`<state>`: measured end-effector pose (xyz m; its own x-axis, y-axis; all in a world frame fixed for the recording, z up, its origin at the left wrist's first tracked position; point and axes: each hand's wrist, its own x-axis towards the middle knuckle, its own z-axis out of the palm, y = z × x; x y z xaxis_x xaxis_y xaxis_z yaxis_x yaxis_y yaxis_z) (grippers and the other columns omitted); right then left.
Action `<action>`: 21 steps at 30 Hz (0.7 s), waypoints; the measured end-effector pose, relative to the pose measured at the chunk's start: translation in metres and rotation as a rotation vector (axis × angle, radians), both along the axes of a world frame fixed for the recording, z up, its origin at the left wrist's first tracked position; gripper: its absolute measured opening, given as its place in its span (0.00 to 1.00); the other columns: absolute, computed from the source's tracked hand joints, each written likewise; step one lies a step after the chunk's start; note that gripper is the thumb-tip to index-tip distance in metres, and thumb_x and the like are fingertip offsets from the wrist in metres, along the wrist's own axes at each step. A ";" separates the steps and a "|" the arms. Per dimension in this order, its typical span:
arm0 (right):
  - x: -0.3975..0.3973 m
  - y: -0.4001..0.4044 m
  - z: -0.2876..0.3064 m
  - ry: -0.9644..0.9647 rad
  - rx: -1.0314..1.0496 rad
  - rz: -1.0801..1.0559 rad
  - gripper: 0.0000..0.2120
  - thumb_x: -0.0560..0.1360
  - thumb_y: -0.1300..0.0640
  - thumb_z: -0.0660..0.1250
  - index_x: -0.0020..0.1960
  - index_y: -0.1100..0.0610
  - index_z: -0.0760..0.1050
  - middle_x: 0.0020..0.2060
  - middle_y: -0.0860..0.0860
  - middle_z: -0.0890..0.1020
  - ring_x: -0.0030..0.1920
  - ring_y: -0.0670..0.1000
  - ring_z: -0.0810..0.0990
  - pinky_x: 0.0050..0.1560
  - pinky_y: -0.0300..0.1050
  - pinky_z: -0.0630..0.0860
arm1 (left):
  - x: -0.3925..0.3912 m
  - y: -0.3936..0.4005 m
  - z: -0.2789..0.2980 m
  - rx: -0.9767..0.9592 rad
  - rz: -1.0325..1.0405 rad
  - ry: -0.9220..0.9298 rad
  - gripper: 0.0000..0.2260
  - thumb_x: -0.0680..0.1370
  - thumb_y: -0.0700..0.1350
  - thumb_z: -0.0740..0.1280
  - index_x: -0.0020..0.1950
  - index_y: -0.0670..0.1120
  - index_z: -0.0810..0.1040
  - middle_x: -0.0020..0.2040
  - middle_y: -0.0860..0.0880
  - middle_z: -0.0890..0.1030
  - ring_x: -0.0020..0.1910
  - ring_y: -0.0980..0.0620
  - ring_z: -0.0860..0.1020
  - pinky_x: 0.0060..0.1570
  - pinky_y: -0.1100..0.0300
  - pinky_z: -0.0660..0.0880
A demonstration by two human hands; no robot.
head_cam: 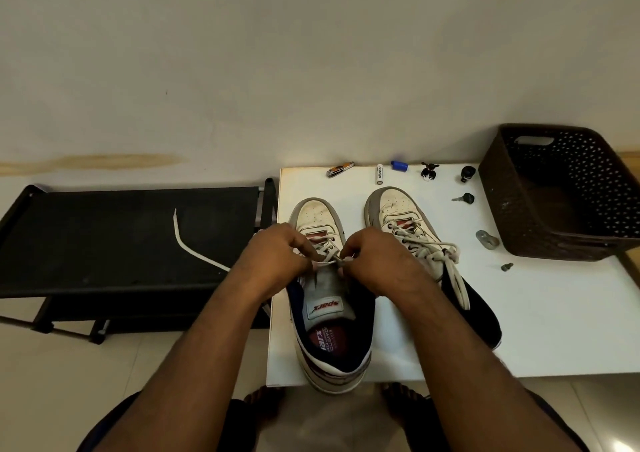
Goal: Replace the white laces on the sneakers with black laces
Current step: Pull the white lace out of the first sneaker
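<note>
Both hands worked at the middle eyelets of the left sneaker (330,299), which stood on the white counter (519,330) with its heel nearest the person and its toe pointing away, so its long axis ran straight out from the body. The left hand (273,261) had its fingers curled in a grip on the white lace (325,256) at the shoe's left side; the right hand (372,261) pinched the same lace at the right side, just above the tongue. The lace crossed between the two grips at right angles to the shoe's length, so the coming pull was judged to run sideways, out through an eyelet. A loose end of this lace (187,240) trailed left onto the black rack (104,237), nearer the left hand. The right sneaker (426,254) stood just beside the first, fully laced in white. No black laces could be seen. Farther off stood a brown basket (561,192).
</note>
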<state>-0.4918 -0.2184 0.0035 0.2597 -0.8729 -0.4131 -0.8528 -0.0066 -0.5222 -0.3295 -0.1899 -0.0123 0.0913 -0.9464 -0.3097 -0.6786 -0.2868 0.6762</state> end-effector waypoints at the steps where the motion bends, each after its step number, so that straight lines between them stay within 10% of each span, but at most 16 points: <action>1: -0.001 0.000 0.000 0.000 -0.002 0.005 0.11 0.73 0.59 0.68 0.55 0.55 0.81 0.52 0.54 0.82 0.48 0.55 0.82 0.48 0.49 0.80 | -0.001 -0.001 0.001 -0.016 -0.012 -0.011 0.08 0.70 0.43 0.76 0.38 0.57 0.83 0.57 0.55 0.79 0.58 0.52 0.76 0.61 0.48 0.74; 6: 0.001 -0.001 0.002 -0.002 0.025 0.003 0.11 0.75 0.59 0.68 0.57 0.54 0.79 0.54 0.53 0.81 0.49 0.54 0.81 0.51 0.51 0.80 | 0.014 -0.006 0.005 -0.329 0.436 0.141 0.06 0.76 0.41 0.70 0.49 0.51 0.80 0.58 0.48 0.79 0.59 0.48 0.77 0.60 0.52 0.74; 10: 0.001 -0.001 0.001 0.004 0.017 0.012 0.09 0.74 0.57 0.69 0.54 0.54 0.79 0.52 0.52 0.81 0.47 0.53 0.80 0.47 0.47 0.79 | 0.025 0.000 0.022 -0.536 0.638 -0.225 0.45 0.73 0.51 0.72 0.79 0.55 0.44 0.78 0.40 0.38 0.76 0.35 0.40 0.70 0.36 0.49; 15: 0.000 -0.001 -0.002 -0.009 0.000 0.006 0.05 0.75 0.57 0.67 0.50 0.51 0.76 0.45 0.50 0.78 0.41 0.52 0.78 0.42 0.43 0.75 | -0.013 0.013 0.015 -0.045 0.002 -0.287 0.30 0.71 0.58 0.71 0.71 0.54 0.66 0.69 0.45 0.67 0.67 0.44 0.68 0.63 0.49 0.70; 21: -0.005 -0.005 -0.002 -0.073 0.060 -0.019 0.05 0.75 0.60 0.65 0.47 0.51 0.72 0.44 0.52 0.77 0.39 0.53 0.78 0.34 0.45 0.77 | -0.008 0.008 0.019 0.158 0.009 -0.323 0.10 0.76 0.50 0.68 0.56 0.50 0.80 0.53 0.49 0.81 0.48 0.51 0.79 0.50 0.54 0.78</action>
<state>-0.4971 -0.2232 0.0016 0.2745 -0.8523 -0.4452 -0.8122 0.0424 -0.5819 -0.3379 -0.1816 0.0063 0.2164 -0.8879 -0.4059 -0.8472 -0.3774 0.3739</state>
